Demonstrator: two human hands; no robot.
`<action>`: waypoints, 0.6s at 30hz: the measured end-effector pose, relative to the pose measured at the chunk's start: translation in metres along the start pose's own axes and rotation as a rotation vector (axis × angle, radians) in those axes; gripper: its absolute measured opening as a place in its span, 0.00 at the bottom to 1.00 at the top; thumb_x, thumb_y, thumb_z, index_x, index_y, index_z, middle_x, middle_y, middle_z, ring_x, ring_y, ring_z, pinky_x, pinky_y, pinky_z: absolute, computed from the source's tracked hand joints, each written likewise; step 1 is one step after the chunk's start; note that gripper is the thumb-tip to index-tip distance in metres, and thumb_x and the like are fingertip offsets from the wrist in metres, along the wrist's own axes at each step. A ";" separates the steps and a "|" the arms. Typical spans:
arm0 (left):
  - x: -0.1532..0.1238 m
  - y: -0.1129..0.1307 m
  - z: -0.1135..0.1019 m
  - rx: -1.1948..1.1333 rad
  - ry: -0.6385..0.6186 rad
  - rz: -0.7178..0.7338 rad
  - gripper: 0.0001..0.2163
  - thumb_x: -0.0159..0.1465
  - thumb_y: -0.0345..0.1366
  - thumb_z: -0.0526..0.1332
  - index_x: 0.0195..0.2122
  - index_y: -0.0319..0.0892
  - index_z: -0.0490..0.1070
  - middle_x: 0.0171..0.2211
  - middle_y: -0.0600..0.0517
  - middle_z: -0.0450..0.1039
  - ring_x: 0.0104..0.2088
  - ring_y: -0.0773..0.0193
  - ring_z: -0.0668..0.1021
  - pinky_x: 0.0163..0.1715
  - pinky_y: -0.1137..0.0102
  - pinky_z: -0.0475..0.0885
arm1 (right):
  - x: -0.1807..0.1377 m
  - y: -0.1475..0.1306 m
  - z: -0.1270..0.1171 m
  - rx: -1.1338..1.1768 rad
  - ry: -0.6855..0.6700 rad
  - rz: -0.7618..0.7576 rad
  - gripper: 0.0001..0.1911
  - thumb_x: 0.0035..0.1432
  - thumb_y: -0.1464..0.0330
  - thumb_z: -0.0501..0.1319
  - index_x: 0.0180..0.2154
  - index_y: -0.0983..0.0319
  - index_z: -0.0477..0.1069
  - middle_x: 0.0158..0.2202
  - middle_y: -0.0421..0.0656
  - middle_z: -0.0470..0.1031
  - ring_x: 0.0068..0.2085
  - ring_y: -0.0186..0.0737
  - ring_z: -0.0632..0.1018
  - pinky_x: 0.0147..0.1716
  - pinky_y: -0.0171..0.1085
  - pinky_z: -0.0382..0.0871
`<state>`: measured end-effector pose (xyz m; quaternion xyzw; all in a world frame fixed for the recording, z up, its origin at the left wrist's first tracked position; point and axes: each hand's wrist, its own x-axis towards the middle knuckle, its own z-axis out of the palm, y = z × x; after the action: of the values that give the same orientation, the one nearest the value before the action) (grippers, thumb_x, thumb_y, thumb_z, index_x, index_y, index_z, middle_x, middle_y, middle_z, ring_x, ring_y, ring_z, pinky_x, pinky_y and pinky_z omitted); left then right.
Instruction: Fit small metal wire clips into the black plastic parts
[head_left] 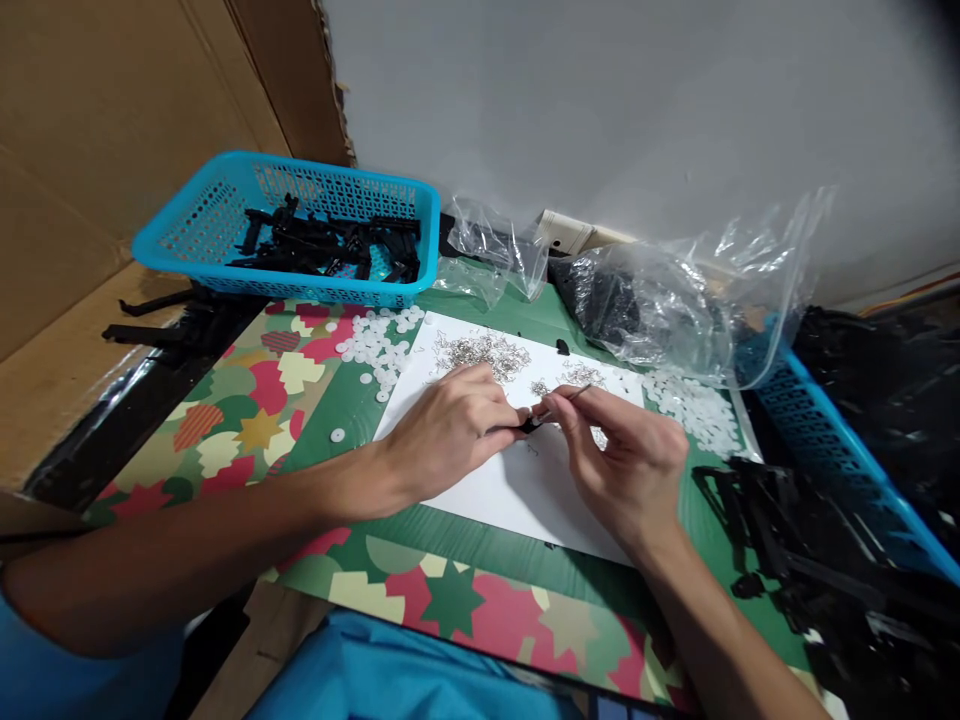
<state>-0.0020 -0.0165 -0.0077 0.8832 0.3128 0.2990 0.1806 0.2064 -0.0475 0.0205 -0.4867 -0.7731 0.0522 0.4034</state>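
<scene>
On white paper (525, 490), left hand (450, 430) pinches a black part (531, 424); right hand (626, 460), at its three o'clock, pinches a thin pin (574, 395)

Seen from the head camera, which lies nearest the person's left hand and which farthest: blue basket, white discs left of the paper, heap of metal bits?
1. Heap of metal bits, just beyond the left hand, on the paper.
2. White discs, off the paper's left edge.
3. Blue basket, far back left.
</scene>
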 end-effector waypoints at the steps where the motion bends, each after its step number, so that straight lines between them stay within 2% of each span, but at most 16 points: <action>1: 0.000 0.000 0.000 0.016 -0.001 0.011 0.08 0.72 0.32 0.66 0.36 0.40 0.83 0.33 0.49 0.80 0.40 0.58 0.76 0.44 0.62 0.73 | 0.001 0.000 -0.001 -0.002 -0.007 0.007 0.09 0.71 0.69 0.64 0.36 0.57 0.80 0.32 0.41 0.86 0.29 0.37 0.84 0.30 0.36 0.77; 6: 0.000 0.002 0.000 0.089 0.002 0.071 0.07 0.72 0.31 0.66 0.37 0.40 0.82 0.34 0.49 0.80 0.40 0.57 0.76 0.43 0.62 0.73 | 0.003 -0.003 -0.005 0.015 -0.055 0.047 0.11 0.71 0.68 0.64 0.33 0.58 0.80 0.31 0.41 0.85 0.27 0.37 0.83 0.30 0.35 0.76; 11: 0.001 0.007 -0.002 0.165 0.013 0.127 0.11 0.74 0.29 0.62 0.35 0.38 0.81 0.32 0.48 0.79 0.37 0.58 0.75 0.39 0.63 0.72 | 0.004 -0.005 -0.007 0.033 -0.091 0.068 0.12 0.71 0.68 0.65 0.31 0.58 0.79 0.29 0.40 0.84 0.25 0.35 0.81 0.28 0.35 0.74; 18: 0.000 0.005 0.000 0.149 0.018 0.114 0.11 0.75 0.31 0.61 0.40 0.40 0.83 0.33 0.48 0.80 0.37 0.59 0.75 0.40 0.63 0.72 | -0.006 -0.003 0.001 0.009 0.042 0.032 0.08 0.70 0.70 0.66 0.35 0.57 0.79 0.32 0.41 0.86 0.30 0.40 0.85 0.28 0.37 0.76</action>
<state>0.0002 -0.0203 -0.0051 0.9079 0.2849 0.2927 0.0940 0.2048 -0.0539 0.0180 -0.4981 -0.7564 0.0518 0.4207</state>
